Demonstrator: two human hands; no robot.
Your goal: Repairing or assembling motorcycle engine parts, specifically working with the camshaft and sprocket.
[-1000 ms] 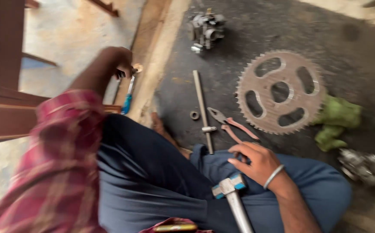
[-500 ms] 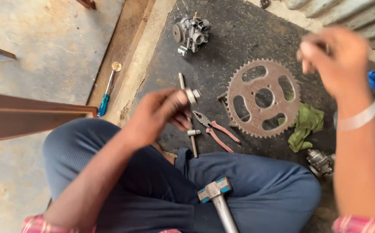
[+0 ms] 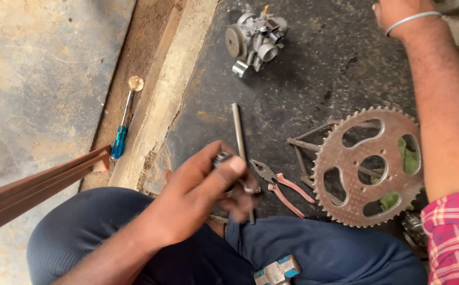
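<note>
Head view looks down on a seated person in dark blue trousers. Left hand (image 3: 203, 192) has its grip pinched on a small dark metal part (image 3: 222, 158), held just above a long grey steel rod (image 3: 238, 140) lying on the black floor mat (image 3: 314, 68). Right hand (image 3: 398, 13) reaches to the top edge; its grip I cannot tell. Red-handled pliers (image 3: 279, 184) lie beside a rusty toothed sprocket (image 3: 369, 166). A silver carburettor (image 3: 255, 37) sits farther off, a blue-handled screwdriver (image 3: 124, 119) left.
</note>
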